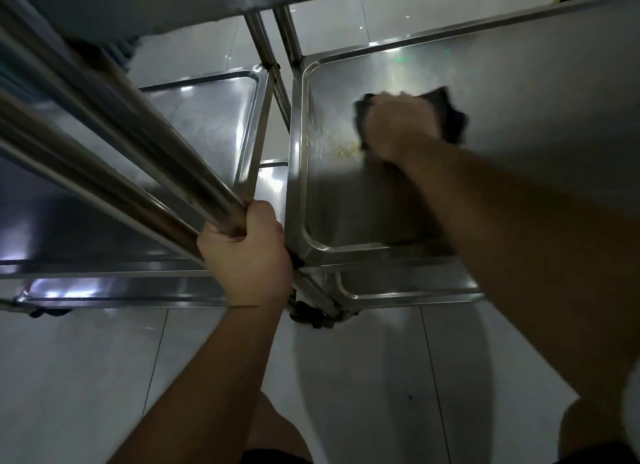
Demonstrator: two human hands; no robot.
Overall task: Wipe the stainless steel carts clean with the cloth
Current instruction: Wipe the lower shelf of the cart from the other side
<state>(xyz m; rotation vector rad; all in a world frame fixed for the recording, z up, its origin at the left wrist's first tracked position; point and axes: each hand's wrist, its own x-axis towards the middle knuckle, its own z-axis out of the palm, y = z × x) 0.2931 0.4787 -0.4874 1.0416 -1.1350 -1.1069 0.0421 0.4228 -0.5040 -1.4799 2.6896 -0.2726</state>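
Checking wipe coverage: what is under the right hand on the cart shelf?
A dark cloth lies under the right hand, pressed flat on the right cart's shelf. Yellowish residue shows just left of it. Whatever is on the steel beneath the cloth is hidden.

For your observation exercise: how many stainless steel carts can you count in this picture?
2. The left cart, its post gripped by the left hand; the right cart, wiped by the right hand. Others may be out of frame.
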